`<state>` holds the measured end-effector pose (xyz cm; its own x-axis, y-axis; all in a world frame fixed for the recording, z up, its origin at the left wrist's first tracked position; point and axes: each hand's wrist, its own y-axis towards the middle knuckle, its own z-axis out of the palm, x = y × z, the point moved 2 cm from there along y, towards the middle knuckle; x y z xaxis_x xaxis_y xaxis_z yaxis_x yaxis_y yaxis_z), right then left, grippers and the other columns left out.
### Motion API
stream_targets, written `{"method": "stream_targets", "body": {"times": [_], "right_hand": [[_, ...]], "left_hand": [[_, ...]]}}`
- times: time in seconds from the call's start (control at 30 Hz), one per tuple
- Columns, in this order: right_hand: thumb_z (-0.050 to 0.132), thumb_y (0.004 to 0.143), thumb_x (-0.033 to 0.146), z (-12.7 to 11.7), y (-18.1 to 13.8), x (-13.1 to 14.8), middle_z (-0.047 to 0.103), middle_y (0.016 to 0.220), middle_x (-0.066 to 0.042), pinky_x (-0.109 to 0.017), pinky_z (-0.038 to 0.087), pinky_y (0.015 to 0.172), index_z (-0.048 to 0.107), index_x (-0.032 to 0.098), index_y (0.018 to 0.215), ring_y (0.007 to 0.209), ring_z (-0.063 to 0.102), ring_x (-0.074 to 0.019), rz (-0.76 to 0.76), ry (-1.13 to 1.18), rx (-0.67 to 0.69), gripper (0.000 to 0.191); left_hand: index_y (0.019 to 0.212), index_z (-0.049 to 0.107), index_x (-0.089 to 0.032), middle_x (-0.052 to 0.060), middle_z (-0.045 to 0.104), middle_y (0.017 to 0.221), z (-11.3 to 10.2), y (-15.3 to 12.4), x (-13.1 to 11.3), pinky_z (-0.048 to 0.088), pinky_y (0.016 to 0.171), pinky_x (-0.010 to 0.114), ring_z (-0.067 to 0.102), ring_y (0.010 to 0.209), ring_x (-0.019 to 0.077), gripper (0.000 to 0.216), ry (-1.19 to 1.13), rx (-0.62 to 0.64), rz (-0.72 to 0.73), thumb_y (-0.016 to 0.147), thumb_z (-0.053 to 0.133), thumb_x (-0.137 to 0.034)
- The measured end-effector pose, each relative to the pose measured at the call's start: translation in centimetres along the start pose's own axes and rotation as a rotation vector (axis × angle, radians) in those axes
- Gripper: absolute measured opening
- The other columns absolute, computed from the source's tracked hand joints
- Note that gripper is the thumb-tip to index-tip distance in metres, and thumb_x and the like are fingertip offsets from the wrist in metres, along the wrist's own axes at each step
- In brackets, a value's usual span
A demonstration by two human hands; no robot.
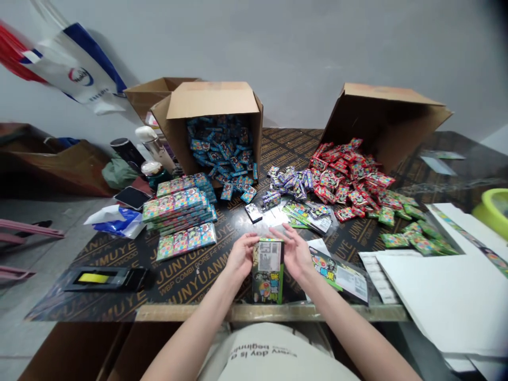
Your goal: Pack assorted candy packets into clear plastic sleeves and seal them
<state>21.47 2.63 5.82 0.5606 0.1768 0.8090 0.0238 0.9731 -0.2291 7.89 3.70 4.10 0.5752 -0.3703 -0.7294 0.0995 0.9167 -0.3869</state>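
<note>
Between my two hands stands a flat printed box (268,275) with a black and green cartoon design and a white label panel. My left hand (242,258) holds its left edge, fingers curled near the top corner. On the opposite edge is my right hand (297,255), thumb and fingers around the upper right side. Just beyond are a small white-and-black packet (253,212), a white paper (275,216) and flat printed packages (305,217). Another printed package (341,275) in clear film lies by my right forearm.
Left are stacked multicoloured packs (178,206), a phone (132,198) and a black tape-like tool (107,278). Behind stand cartons of blue packets (224,148) and red packets (349,180). Purple packets (291,181) lie between; green packets (424,238) and white card sheets (444,296) are right.
</note>
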Motion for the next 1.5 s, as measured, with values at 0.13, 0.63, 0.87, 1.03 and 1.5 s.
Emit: {"method": "stream_targets", "body": {"times": [0.13,0.63,0.87,1.03,1.5], "right_hand": [[0.057,0.059,0.015,-0.8,0.4,0.0,0.069,0.088,-0.005,-0.038,0.047,0.075,0.055,0.019,0.090,0.080,0.065,-0.0222,0.102,-0.091,0.035,0.032],[0.069,0.067,0.031,-0.7,-0.4,2.1,0.066,0.067,-0.001,-0.027,0.044,0.060,0.068,0.018,0.072,0.060,0.056,-0.0144,-0.294,-0.671,0.124,0.015],[0.066,0.071,0.034,-0.9,-0.8,2.6,0.065,0.068,-0.003,-0.027,0.044,0.060,0.067,0.017,0.070,0.062,0.057,-0.0154,-0.339,-0.785,0.234,0.017],[0.039,0.089,0.033,-3.4,-0.8,4.3,0.058,0.117,-0.005,-0.035,0.037,0.092,0.065,0.024,0.101,0.106,0.051,-0.0197,-0.509,-1.100,0.433,0.029],[0.064,0.063,0.014,-18.6,5.7,6.9,0.060,0.074,-0.004,-0.029,0.033,0.072,0.061,0.017,0.069,0.078,0.049,-0.0188,-0.317,-1.722,0.019,0.007]], "left_hand": [[0.066,0.063,-0.014,0.002,0.061,0.061,0.2,-0.1,-1.2,0.042,0.053,0.025,0.055,0.052,0.0129,0.021,0.118,0.051,0.075,0.046,0.067,-0.011],[0.065,0.070,-0.013,0.006,0.066,0.062,-0.2,0.1,-4.2,0.043,0.057,0.026,0.057,0.056,0.0171,0.017,0.767,0.275,0.364,0.059,0.075,-0.028],[0.061,0.064,-0.014,0.005,0.063,0.068,0.5,-1.6,-4.5,0.043,0.060,0.025,0.057,0.064,0.0157,0.013,1.015,0.387,0.681,0.071,0.065,-0.022],[0.067,0.062,-0.015,0.003,0.055,0.072,0.6,-2.5,-4.6,0.040,0.064,0.026,0.053,0.070,0.0151,0.012,1.222,0.488,0.832,0.078,0.057,-0.018],[0.082,0.069,-0.020,0.004,0.061,0.081,1.1,-2.8,-3.6,0.044,0.068,0.025,0.058,0.075,0.0149,0.013,1.028,0.505,0.714,0.080,0.056,-0.018]]}}
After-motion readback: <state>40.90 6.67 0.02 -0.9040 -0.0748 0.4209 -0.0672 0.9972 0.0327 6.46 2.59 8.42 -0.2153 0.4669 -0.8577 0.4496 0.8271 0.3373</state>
